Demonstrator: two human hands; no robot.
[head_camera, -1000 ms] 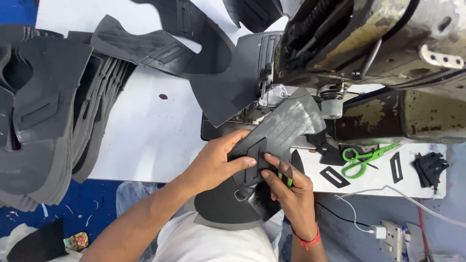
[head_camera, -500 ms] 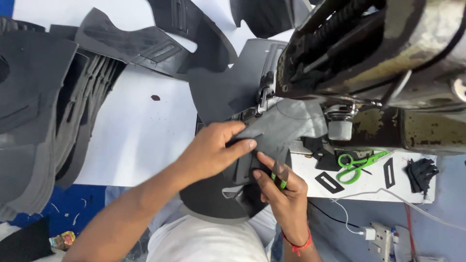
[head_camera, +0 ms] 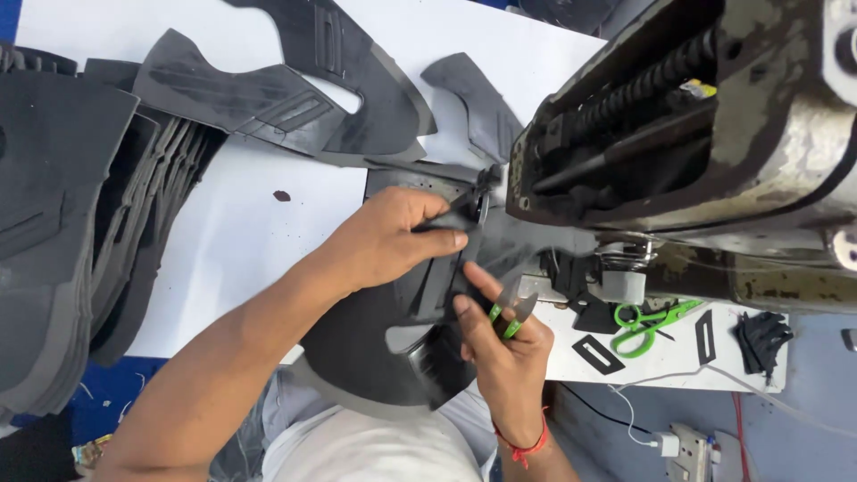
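Note:
My left hand (head_camera: 388, 239) presses down on a dark grey cut material piece (head_camera: 370, 344) that lies under the needle area of a sewing machine (head_camera: 687, 143). Its fingers pinch the piece's upper fold close to the presser foot. My right hand (head_camera: 500, 339) holds the lower edge of the same piece and has a small green-handled thread snip (head_camera: 504, 317) looped on its fingers. A red thread band sits on that wrist. The needle itself is hidden behind the machine head.
Stacks of dark grey cut pieces (head_camera: 71, 232) fill the left side of the white table (head_camera: 241, 241). More cut pieces (head_camera: 295, 89) lie at the top. Green scissors (head_camera: 647, 323), small black frames (head_camera: 598, 354) and a black scrap (head_camera: 759, 339) lie at the right.
The view has moved closer to the machine. My left hand has slid up toward the presser foot, and the piece has shifted further under the machine head.

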